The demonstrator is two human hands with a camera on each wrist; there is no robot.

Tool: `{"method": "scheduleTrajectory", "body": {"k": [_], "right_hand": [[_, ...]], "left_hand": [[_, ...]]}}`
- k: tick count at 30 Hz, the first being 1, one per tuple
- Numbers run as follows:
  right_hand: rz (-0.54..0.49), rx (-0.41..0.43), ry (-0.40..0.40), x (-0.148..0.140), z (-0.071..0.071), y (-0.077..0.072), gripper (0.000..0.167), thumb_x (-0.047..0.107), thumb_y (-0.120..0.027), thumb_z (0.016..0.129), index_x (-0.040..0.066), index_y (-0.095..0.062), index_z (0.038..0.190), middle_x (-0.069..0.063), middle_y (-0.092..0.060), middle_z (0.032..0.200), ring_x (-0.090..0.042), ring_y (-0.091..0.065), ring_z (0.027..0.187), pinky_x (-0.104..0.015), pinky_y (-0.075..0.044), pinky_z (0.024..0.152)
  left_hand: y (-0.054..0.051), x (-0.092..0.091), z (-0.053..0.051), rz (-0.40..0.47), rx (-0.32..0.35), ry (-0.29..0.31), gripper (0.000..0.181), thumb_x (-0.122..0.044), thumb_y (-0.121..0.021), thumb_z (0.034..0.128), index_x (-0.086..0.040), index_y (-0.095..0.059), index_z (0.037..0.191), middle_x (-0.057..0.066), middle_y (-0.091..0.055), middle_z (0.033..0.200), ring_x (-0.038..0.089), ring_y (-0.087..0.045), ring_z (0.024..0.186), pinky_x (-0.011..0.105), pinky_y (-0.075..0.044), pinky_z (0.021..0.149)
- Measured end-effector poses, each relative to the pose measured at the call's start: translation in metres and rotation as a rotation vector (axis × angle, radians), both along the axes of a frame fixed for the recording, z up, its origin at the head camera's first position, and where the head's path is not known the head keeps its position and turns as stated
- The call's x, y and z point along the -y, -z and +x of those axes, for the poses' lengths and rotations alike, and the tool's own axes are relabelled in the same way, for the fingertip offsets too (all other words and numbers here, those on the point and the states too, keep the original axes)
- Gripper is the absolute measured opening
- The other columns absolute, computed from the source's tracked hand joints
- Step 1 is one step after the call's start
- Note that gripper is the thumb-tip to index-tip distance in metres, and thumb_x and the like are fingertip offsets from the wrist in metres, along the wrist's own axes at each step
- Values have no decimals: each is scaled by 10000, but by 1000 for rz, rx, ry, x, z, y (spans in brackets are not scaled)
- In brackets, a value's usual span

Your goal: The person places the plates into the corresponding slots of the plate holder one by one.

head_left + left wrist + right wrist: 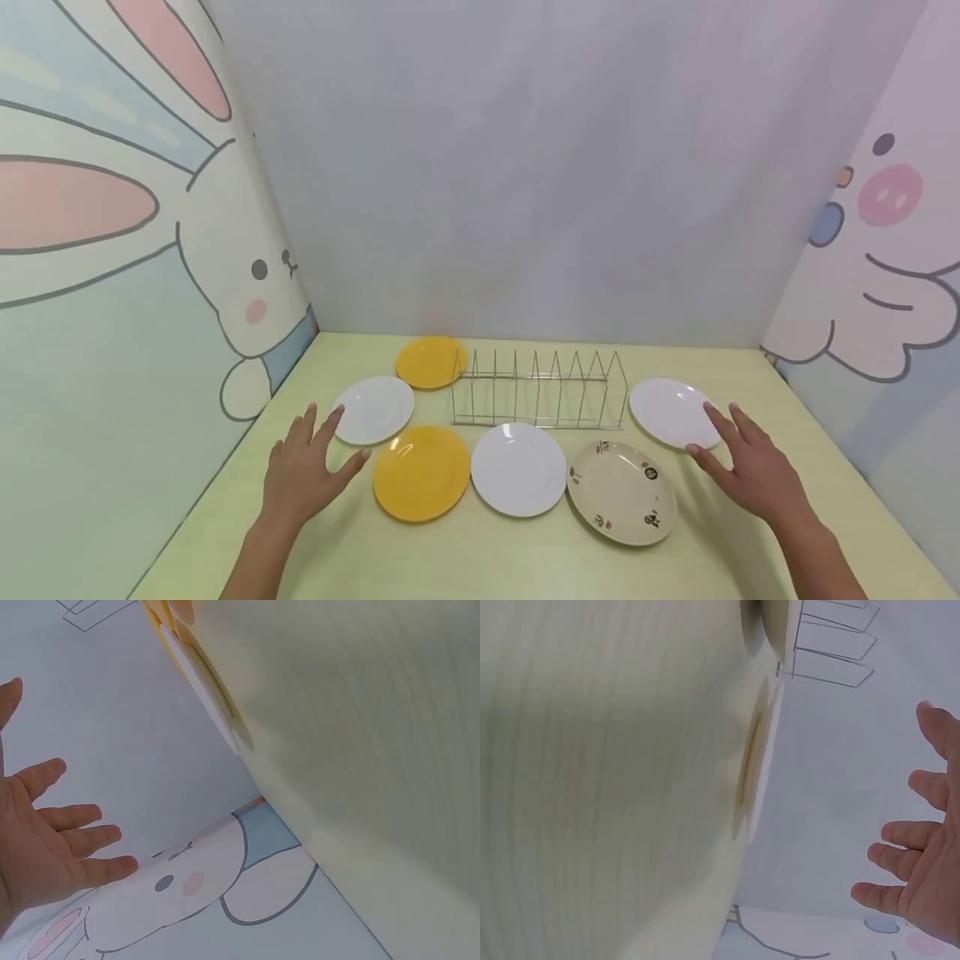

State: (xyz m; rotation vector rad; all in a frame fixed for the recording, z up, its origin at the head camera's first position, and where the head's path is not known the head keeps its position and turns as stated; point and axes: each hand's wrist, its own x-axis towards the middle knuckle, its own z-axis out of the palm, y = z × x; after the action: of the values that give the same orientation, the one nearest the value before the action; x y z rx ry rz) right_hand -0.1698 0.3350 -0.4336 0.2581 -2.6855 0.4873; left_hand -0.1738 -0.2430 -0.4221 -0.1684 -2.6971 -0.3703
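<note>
My left hand (303, 471), fingers spread and holding nothing, hovers over the table beside a white plate (375, 410) and a yellow plate (422, 473). On the other side my right hand (753, 467) is also spread and bare, close to another white plate (671, 412). Between the hands lie a third white plate (519, 469) and a cream plate (621, 493) with small printed figures. Behind them stands a wire plate rack (537, 392) with no plate in its slots. A second yellow plate (427, 362) lies at the rack's back left. Both wrist views show fingers apart.
The pale yellow-green table (480, 567) meets a grey back wall (517, 183). Side walls carry a cartoon rabbit (240, 250) on the left and a cartoon pig (885, 250) on the right. The cream plate and the middle white plate sit very close together.
</note>
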Motion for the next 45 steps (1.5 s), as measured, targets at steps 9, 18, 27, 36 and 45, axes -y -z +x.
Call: {"method": "scheduleTrajectory", "body": {"k": [9, 18, 27, 36, 45], "right_hand": [[-97, -40, -43, 16, -9, 2, 655, 308, -631, 880, 93, -348, 1431, -344, -356, 1337, -580, -364, 1107, -735, -305, 701], [-189, -115, -137, 27, -26, 5, 579, 216, -646, 875, -12, -417, 1355, -319, -420, 1300, -504, -370, 1179, -647, -315, 838], [-265, -139, -180, 38, -42, 10, 532, 146, -650, 869, -40, -448, 1324, -289, -479, 1254, -471, -481, 1066, -603, -385, 796], [-330, -54, -181, 45, -57, 11, 507, 171, -586, 919, -51, -420, 1343, -291, -461, 1279, -475, -509, 1049, -602, -430, 759], [-387, 9, -189, 52, -69, 11, 500, 188, -562, 936, -66, -415, 1341, -290, -446, 1300, -479, -503, 1068, -604, -426, 793]], "left_hand": [[2, 7, -8, 98, 29, -3, 721, -524, -628, 816, -44, -474, 1332, 320, -389, 1333, 491, -418, 1152, 639, -385, 804], [4, 11, -16, 156, 102, 9, 676, -499, -595, 858, -35, -471, 1333, 260, -462, 1289, 428, -450, 1150, 579, -425, 810], [13, 23, -30, 183, 89, 61, 632, -413, -637, 858, 3, -485, 1309, 268, -492, 1248, 435, -460, 1128, 577, -401, 854], [17, 30, -38, 245, 149, 66, 636, -420, -616, 874, -3, -464, 1329, 273, -471, 1276, 443, -427, 1163, 582, -373, 894], [22, 33, -47, 305, 188, 46, 631, -405, -612, 880, -1, -451, 1337, 275, -461, 1289, 451, -500, 1077, 568, -419, 834]]}}
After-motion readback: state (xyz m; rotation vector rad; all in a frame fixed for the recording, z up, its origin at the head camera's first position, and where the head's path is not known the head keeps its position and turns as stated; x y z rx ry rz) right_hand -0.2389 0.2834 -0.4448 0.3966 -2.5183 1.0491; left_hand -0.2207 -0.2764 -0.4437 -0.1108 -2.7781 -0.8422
